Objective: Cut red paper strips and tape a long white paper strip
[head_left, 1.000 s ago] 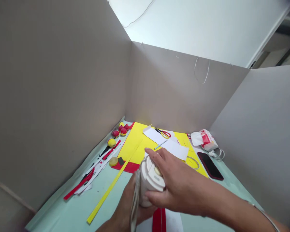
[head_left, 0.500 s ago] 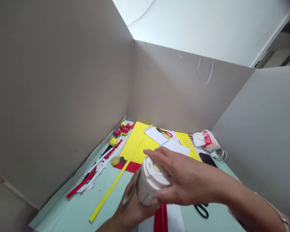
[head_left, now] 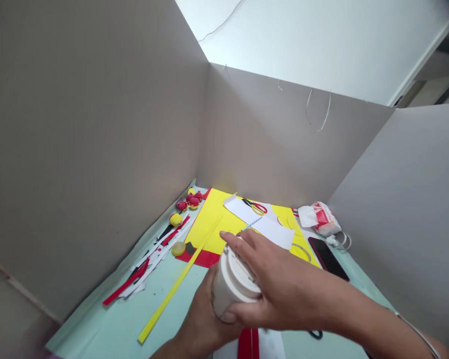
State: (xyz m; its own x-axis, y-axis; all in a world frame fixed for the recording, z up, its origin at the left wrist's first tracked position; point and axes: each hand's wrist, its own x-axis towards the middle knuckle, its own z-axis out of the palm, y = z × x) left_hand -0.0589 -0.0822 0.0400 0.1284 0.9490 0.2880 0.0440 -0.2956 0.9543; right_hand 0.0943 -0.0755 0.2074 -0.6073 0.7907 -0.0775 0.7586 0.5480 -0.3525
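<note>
A white lidded cup is tilted between my hands above the front of the table. My left hand is wrapped round its side from the left and below. Over the top, my right hand grips the white lid, with the thumb on the near side and the fingers across the far edge. The palm hides part of the lid. Beneath the hands lie red strips on white paper. To the left, a long yellow strip runs across the table.
Yellow sheets with white paper and scissors lie at the back. Small red and yellow balls and paper scraps line the left. A phone and tissue pack are right. Grey panels enclose the table.
My right hand has shifted over the lid and now covers more of its right side. The right forearm sits lower, uncovering more of the phone and hiding most of the black scissor handle.
</note>
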